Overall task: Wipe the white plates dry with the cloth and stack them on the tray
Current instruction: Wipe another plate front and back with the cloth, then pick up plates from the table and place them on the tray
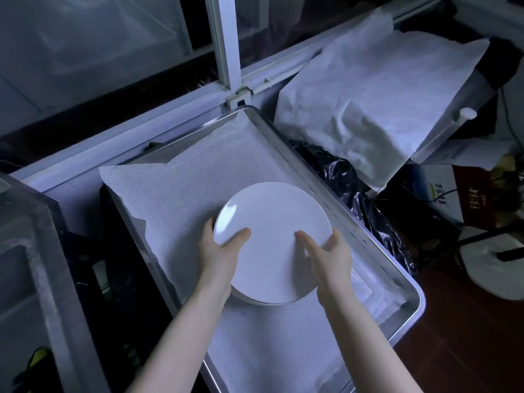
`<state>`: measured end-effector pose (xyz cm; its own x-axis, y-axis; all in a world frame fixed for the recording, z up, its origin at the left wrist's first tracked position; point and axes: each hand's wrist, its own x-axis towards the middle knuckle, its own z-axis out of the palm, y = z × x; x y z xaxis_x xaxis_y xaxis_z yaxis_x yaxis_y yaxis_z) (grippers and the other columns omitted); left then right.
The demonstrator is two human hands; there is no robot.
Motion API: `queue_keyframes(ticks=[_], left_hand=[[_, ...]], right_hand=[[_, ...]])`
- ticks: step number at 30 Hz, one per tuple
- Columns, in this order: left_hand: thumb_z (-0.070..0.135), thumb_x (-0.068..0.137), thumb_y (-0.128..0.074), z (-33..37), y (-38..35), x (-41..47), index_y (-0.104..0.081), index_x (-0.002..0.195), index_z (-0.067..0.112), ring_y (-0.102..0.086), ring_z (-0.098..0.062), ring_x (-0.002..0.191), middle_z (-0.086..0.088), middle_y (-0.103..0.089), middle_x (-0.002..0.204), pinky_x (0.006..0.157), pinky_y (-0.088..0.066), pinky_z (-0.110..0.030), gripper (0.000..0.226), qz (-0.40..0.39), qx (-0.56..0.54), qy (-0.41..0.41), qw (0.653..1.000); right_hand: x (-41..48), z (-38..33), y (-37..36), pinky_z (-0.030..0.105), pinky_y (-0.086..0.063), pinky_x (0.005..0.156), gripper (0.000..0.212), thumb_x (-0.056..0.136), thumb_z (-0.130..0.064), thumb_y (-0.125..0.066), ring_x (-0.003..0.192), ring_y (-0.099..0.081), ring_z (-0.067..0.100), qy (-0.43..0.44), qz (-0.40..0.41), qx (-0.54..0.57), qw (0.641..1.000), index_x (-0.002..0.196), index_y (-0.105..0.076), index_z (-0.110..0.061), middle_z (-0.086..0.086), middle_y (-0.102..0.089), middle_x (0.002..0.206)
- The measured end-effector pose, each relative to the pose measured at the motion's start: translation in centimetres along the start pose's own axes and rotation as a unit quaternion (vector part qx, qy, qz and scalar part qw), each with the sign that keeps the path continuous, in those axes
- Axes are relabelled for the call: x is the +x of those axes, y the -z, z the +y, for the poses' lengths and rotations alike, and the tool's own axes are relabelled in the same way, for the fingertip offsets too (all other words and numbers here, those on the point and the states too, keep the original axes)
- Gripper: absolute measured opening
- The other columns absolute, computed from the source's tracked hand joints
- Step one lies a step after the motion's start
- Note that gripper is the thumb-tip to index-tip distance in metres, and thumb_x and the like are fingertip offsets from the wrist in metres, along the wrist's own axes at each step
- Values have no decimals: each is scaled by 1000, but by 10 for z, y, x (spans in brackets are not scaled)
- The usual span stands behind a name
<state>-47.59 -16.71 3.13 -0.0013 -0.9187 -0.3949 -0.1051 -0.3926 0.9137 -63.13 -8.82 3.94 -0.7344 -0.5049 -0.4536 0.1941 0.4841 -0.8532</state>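
Left hand (219, 251) pinches the top plate (272, 222) at its 8 o'clock rim, thumb on the face and fingers curled under. Right hand (330, 258) does the same at 4 o'clock, thumb on top and fingers wrapped round the edge. Both grips are closed on the rim, neither hand is spread.

The plate lies at 12 o'clock from both hands, dead ahead and centred between them. Neither hand is nearer, so I'd treat it as a symmetric two-hand carry.

The plate is round, so it has no long axis. It faces up, roughly level, with a gleam on the 9 o'clock rim.

It sits over the stack (249, 300), whose rims peek out at the 6–7 o'clock side, so the plate is slightly off-centre. I can't tell whether it is touching down or just above.

The stack is mid-tray on the mesh liner (170, 199). The tray (418, 296) has its long axis running 11 to 5 o'clock.

My read is that the next move needs a small nudge toward 6–7 o'clock to line up the rims, then fingers out from under. The risk is pinched fingertips or the plate skating.

A crumpled white sheet (368, 89) lies at 1 o'clock beyond the tray. I can't tell whether it is the wiping cloth.
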Motion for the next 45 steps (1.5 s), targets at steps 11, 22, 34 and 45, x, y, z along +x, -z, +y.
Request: queue_keyframes(ticks=[11, 22, 34, 45], left_hand=[[11, 81, -82, 7, -2, -8, -63, 122, 23, -70, -12, 89, 8, -73, 103, 72, -53, -31, 47, 2, -7, -2, 1000], [8, 82, -81, 24, 4, -29, -67, 108, 32, -73, -4, 84, 16, -77, 95, 61, -54, -17, 38, -11, -25, -21, 999], [9, 81, -83, 42, 31, -119, -68, 112, 32, -74, -14, 94, 12, -77, 102, 82, -61, -41, 41, -136, -12, -40, 990], [14, 80, -82, -2, 49, -284, -68, 115, 27, -76, -17, 86, 4, -78, 102, 67, -63, -35, 40, -391, 34, -57, 918]], right_hand=[[-5, -1, 3, 46, -52, 92, 43, 76, -38, -77, 102, -63, 20, 16, 9, -1, 1000, 115, -62, -30, -10, -68, 105], [-24, -9, 19, 41, -51, 89, 43, 78, -36, -76, 101, -62, 16, 50, 19, 14, 998, 118, -60, -29, -12, -67, 106], [-128, 15, 81, 23, -45, 68, 33, 73, -32, -81, 81, -62, -5, 69, 108, 85, 988, 102, -67, -31, -24, -68, 88], [-332, 106, 184, 24, -50, 67, 27, 72, -33, -78, 79, -66, -1, 76, 364, 155, 915, 97, -68, -30, -17, -71, 86]])
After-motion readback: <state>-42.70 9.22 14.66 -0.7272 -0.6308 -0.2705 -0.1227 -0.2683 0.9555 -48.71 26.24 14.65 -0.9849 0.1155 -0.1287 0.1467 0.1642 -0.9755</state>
